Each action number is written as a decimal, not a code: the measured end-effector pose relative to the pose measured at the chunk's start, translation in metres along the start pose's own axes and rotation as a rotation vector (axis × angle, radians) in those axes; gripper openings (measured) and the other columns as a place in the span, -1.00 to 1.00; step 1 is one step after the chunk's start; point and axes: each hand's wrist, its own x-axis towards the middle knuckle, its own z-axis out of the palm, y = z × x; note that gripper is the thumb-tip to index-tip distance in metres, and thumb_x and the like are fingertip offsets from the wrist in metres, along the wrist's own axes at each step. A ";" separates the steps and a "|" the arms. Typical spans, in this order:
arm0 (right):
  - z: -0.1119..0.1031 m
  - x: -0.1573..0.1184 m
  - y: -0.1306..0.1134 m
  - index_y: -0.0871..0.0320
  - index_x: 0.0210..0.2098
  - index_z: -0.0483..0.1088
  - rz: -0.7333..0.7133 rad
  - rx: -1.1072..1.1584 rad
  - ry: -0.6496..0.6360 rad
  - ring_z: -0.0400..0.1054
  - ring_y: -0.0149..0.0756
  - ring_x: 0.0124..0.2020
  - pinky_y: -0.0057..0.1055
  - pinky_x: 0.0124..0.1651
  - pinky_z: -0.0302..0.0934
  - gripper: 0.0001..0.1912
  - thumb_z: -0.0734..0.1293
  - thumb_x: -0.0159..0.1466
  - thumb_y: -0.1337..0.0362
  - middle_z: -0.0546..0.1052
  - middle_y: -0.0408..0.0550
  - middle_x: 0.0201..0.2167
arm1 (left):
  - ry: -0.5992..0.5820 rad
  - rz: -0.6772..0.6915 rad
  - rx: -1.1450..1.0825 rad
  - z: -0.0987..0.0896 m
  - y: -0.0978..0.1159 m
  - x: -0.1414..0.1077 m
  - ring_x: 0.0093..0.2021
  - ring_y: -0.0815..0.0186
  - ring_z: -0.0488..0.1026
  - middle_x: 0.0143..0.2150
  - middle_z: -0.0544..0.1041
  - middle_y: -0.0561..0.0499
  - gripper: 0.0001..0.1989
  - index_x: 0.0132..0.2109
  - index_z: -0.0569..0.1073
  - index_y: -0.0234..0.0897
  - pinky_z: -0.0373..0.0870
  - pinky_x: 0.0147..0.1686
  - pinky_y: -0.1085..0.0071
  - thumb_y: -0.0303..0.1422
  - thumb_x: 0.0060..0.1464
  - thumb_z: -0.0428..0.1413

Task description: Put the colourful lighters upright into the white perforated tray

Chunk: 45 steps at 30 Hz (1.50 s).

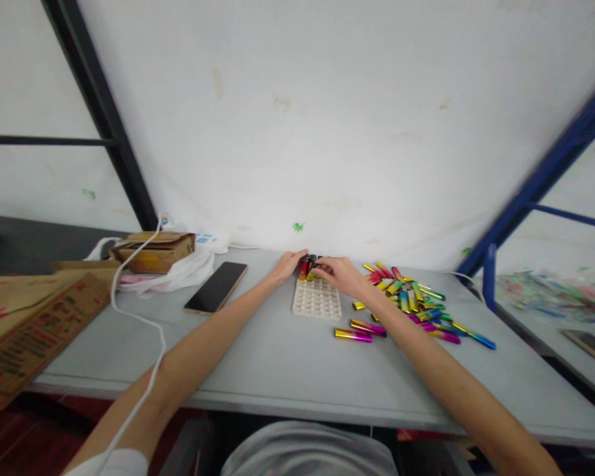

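Note:
Toward the back of the grey table lies a white tray with rows of round holes. Several shiny red-and-gold tubes with black tops stand together at its far end. My left hand rests at the tray's far left corner, fingers stretched along the side of these tubes. From the right, my right hand reaches over the far end, thumb and fingers closed on a black-topped tube; its lower part is mostly hidden. Right of the tray, many metallic tubes in gold, green, blue, red and purple lie in a loose heap.
Left of the tray lies a phone. Beyond it are an open cardboard box and a white plastic bag. A large brown carton sits at the left edge. A white cable hangs across my left arm. Blue frame bars stand at right.

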 end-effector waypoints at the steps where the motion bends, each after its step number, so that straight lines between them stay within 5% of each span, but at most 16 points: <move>1: 0.000 0.001 -0.001 0.23 -0.03 0.52 -0.002 -0.010 -0.018 0.53 -0.24 -0.31 -0.40 -0.20 0.28 -0.76 0.31 0.41 0.26 0.66 0.04 -0.27 | -0.002 -0.001 0.005 0.000 0.000 0.000 -0.47 0.29 0.21 -0.64 0.28 0.09 -0.42 -0.59 0.33 -0.23 0.11 -0.37 0.35 0.20 0.01 0.01; 11: -0.017 0.020 -0.002 0.21 -0.09 0.55 -0.073 -0.146 -0.190 0.50 -0.23 -0.35 -0.41 -0.23 0.20 -0.78 0.30 0.42 0.25 0.66 0.03 -0.34 | 0.018 0.005 0.007 0.001 -0.006 0.006 -0.48 0.29 0.23 -0.65 0.29 0.07 -0.43 -0.62 0.33 -0.22 0.12 -0.39 0.35 0.18 0.00 0.02; 19: -0.017 0.015 -0.004 0.16 0.03 0.41 -0.031 -0.068 -0.045 0.47 -0.30 -0.39 -0.44 -0.25 0.22 -0.74 0.37 0.35 0.32 0.63 -0.09 -0.40 | 0.022 0.009 0.008 0.000 -0.001 0.003 -0.49 0.31 0.19 -0.65 0.28 0.09 -0.45 -0.60 0.33 -0.22 0.08 -0.39 0.34 0.17 -0.02 0.01; 26: -0.061 -0.033 0.021 0.13 -0.18 0.51 0.114 0.057 0.036 0.49 -0.30 -0.37 -0.42 -0.25 0.29 -0.81 0.33 0.35 0.16 0.62 -0.08 -0.37 | 0.016 -0.021 -0.007 0.001 -0.009 0.006 -0.49 0.30 0.17 -0.64 0.25 0.09 -0.44 -0.61 0.27 -0.21 0.05 -0.40 0.34 0.18 0.00 0.04; 32: -0.080 -0.100 0.015 0.12 -0.24 0.58 0.158 0.064 -0.302 0.48 -0.18 -0.22 -0.31 -0.10 0.30 -0.67 0.36 0.30 -0.01 0.62 -0.02 -0.25 | 0.023 -0.030 -0.022 0.001 -0.010 0.007 -0.47 0.30 0.17 -0.63 0.25 0.09 -0.44 -0.60 0.29 -0.21 0.06 -0.41 0.35 0.18 -0.01 0.05; 36: -0.073 -0.133 0.008 0.08 -0.14 0.60 0.166 0.013 -0.394 0.42 -0.08 -0.03 -0.20 0.09 0.25 -0.66 0.42 0.26 -0.02 0.56 0.06 -0.09 | 0.029 -0.039 -0.013 0.000 -0.008 0.005 -0.48 0.30 0.17 -0.64 0.25 0.09 -0.44 -0.61 0.28 -0.21 0.06 -0.41 0.35 0.17 0.00 0.06; 45: -0.075 -0.137 0.011 0.11 -0.11 0.50 0.231 0.190 -0.264 0.42 -0.09 -0.05 -0.14 0.07 0.28 -0.65 0.37 0.30 -0.03 0.54 0.06 -0.09 | 0.035 -0.042 -0.019 0.001 -0.010 0.006 -0.46 0.27 0.23 -0.65 0.28 0.07 -0.45 -0.61 0.30 -0.21 0.09 -0.41 0.34 0.17 -0.01 0.06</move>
